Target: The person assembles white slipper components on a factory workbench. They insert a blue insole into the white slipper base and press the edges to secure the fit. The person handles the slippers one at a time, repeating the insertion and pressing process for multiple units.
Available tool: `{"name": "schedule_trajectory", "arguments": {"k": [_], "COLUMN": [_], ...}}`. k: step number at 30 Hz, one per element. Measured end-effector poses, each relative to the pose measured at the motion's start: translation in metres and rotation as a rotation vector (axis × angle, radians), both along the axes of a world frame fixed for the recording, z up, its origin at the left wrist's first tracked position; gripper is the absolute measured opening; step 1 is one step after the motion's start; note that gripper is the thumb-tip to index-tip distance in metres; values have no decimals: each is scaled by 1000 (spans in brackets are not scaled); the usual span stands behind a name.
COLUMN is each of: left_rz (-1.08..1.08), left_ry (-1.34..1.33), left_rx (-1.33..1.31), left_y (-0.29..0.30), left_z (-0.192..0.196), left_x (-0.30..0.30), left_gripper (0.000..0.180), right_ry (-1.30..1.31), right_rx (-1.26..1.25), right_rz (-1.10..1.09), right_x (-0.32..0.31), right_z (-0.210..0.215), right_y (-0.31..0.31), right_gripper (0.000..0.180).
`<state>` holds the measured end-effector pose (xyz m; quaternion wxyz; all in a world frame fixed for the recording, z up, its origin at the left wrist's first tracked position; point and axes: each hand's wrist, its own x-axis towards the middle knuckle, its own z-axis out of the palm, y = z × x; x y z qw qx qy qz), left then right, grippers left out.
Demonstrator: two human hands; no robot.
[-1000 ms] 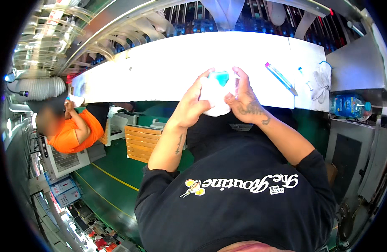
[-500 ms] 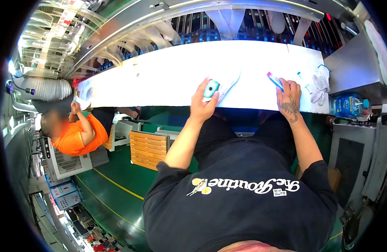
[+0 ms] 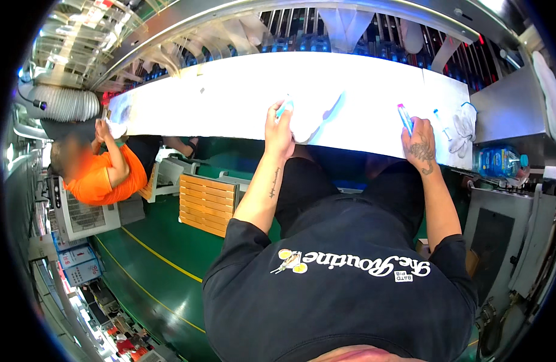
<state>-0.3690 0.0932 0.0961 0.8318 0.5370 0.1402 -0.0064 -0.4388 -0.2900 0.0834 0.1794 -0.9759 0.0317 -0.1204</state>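
My left hand (image 3: 279, 131) rests at the near edge of the bright white table (image 3: 229, 96), its fingers closed on a small teal piece (image 3: 285, 108) joined to a white fabric item (image 3: 314, 120) that lies on the table. My right hand (image 3: 419, 146) is further right at the same edge. Its fingers grip a blue pen with a pink cap (image 3: 404, 117) that points away from me. Both forearms reach up from my black printed shirt.
A second pen (image 3: 439, 118) and a pile of white gloves (image 3: 465, 125) lie at the table's right end. A blue bottle (image 3: 500, 161) sits on a grey machine. At left a person in orange (image 3: 100, 175) works; slatted wooden crates (image 3: 208, 202) stand on green floor.
Both hands held the white item together in front of me. They have parted: the left carried it onto the table, and the right moved right to the pink-capped pen.
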Motion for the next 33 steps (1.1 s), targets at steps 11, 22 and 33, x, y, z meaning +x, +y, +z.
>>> {"name": "schedule_trajectory", "arguments": {"k": [11, 22, 33], "left_rz": [-246, -614, -719], "left_ry": [-320, -552, -552], "left_rx": [731, 1202, 1247], "left_y": [9, -20, -46], "left_z": [71, 118, 151], "left_x": [-35, -54, -58], "left_gripper": [16, 96, 93], "right_ry": [148, 144, 88], "right_rx": [1362, 1578, 2321], "right_rz": [170, 444, 400], "right_x": [32, 60, 42], "right_z": [100, 150, 121], "right_y": [82, 135, 150], "right_gripper": [21, 25, 41]}}
